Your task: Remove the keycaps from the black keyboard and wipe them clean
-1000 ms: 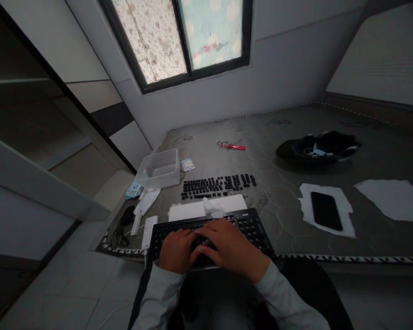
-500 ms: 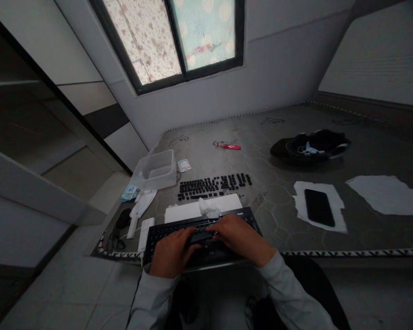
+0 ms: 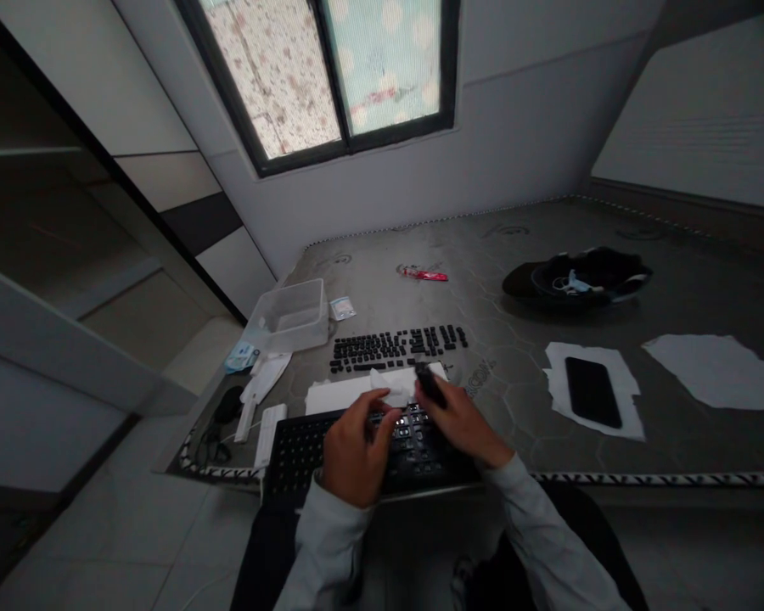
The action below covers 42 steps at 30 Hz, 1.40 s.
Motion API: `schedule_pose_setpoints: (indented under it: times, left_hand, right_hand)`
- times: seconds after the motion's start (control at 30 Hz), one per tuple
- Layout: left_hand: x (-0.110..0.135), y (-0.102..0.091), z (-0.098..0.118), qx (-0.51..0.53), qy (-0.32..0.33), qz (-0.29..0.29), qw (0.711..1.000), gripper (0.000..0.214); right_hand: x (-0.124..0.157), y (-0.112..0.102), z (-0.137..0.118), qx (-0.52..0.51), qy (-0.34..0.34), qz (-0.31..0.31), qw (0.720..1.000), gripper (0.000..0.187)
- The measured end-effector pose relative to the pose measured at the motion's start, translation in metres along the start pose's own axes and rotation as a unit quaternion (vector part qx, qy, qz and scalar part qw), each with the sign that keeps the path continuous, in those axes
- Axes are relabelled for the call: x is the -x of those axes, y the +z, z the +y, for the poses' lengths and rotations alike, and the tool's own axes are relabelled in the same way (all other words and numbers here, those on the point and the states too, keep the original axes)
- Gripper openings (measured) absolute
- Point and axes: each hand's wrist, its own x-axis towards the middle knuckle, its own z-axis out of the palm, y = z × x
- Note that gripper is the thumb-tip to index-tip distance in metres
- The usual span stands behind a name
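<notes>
A black keyboard (image 3: 306, 445) lies at the near edge of the grey mattress surface (image 3: 515, 339). My left hand (image 3: 353, 450) rests on its middle with fingers curled, fingertips touching a crumpled white tissue (image 3: 391, 388). My right hand (image 3: 455, 416) is raised just above the keyboard's right part and pinches a small black oblong piece (image 3: 429, 382), probably a long keycap. Bare switch sockets (image 3: 413, 424) gleam between the hands. Rows of loose black keycaps (image 3: 398, 344) lie beyond a white sheet (image 3: 344, 392).
A clear plastic box (image 3: 289, 316) stands at the left. A black phone (image 3: 589, 390) lies on white paper at the right, another white sheet (image 3: 719, 369) farther right. A black cap (image 3: 576, 280) and red wrapper (image 3: 424, 273) lie behind. White tools (image 3: 264, 382) and a dark mouse (image 3: 227, 405) sit left.
My right hand lifted off the keyboard with a black piece in its fingers, moving up and away. My left hand shifted right toward the tissue. Bare sockets now show on the keyboard.
</notes>
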Motion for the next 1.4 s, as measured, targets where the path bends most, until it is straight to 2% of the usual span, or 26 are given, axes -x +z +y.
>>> schedule_pose_setpoints:
  times: [0.07, 0.13, 0.2, 0.3, 0.43, 0.57, 0.73, 0.93, 1.1, 1.4]
  left_hand:
    - [-0.002, 0.021, -0.001, -0.019, 0.015, -0.024, 0.999, 0.019]
    - [-0.003, 0.048, -0.004, -0.041, 0.020, -0.054, 0.998, 0.017]
    - [-0.002, 0.077, -0.008, -0.059, 0.022, -0.074, 0.995, 0.018]
    - [-0.002, 0.113, -0.012, -0.079, 0.042, -0.087, 0.992, 0.020]
    - [-0.003, 0.138, -0.016, -0.089, 0.049, -0.070, 0.992, 0.030]
    - [-0.004, 0.145, -0.020, -0.067, 0.043, -0.053, 0.995, 0.030]
    - [-0.005, 0.147, -0.025, -0.038, 0.040, -0.055, 0.997, 0.027]
    - [-0.006, 0.149, -0.027, -0.036, 0.038, -0.053, 0.997, 0.026]
    - [-0.007, 0.150, -0.029, -0.034, 0.037, -0.049, 0.998, 0.027]
    - [-0.007, 0.148, -0.026, -0.036, 0.027, -0.050, 0.998, 0.029]
  right_hand:
    - [-0.005, -0.015, 0.015, -0.144, 0.042, 0.109, 0.983, 0.025]
    - [-0.008, -0.026, 0.030, -0.320, 0.042, 0.185, 0.928, 0.029]
    - [-0.009, -0.033, 0.041, -0.436, 0.034, 0.227, 0.870, 0.031]
    - [-0.007, -0.035, 0.052, -0.512, 0.047, 0.245, 0.822, 0.030]
    - [-0.003, -0.031, 0.059, -0.551, 0.094, 0.228, 0.797, 0.027]
    - [-0.001, -0.025, 0.062, -0.546, 0.125, 0.239, 0.793, 0.030]
    - [-0.003, -0.018, 0.062, -0.522, 0.126, 0.276, 0.797, 0.033]
    - [-0.004, -0.010, 0.063, -0.474, 0.128, 0.280, 0.825, 0.036]
    - [-0.005, -0.006, 0.063, -0.457, 0.112, 0.292, 0.833, 0.035]
    - [-0.004, 0.011, 0.067, -0.308, 0.117, 0.297, 0.896, 0.029]
